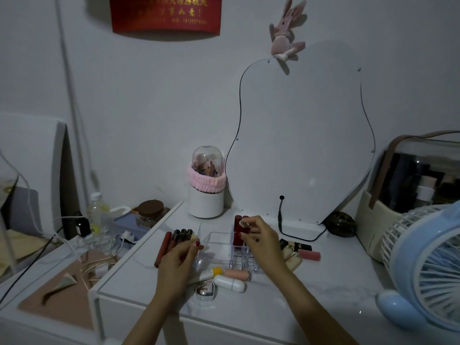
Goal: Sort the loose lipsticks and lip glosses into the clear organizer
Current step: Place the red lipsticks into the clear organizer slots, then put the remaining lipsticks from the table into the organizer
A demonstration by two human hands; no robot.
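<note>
The clear organizer (219, 242) stands mid-table with two dark red lipsticks (239, 226) upright in its right-hand slots. My right hand (261, 241) pinches the top of one of those red lipsticks. My left hand (178, 262) rests against the organizer's left edge, fingers curled near a row of long lip glosses (174, 239) lying on the table. In front of the organizer lie a yellow-capped tube (211, 272), a peach lipstick (236, 274), a white capsule-shaped tube (230, 283) and a shiny silver case (205, 291). To the right lie a pink lipstick (310, 254) and cream and black ones (293, 250).
A curvy mirror (303, 135) with a black cable stands behind the organizer. A domed white brush holder (206, 185) is at back left. A blue fan (428, 265) and a storage case (410, 190) crowd the right side. A lower shelf with cables, a bottle and a jar lies left.
</note>
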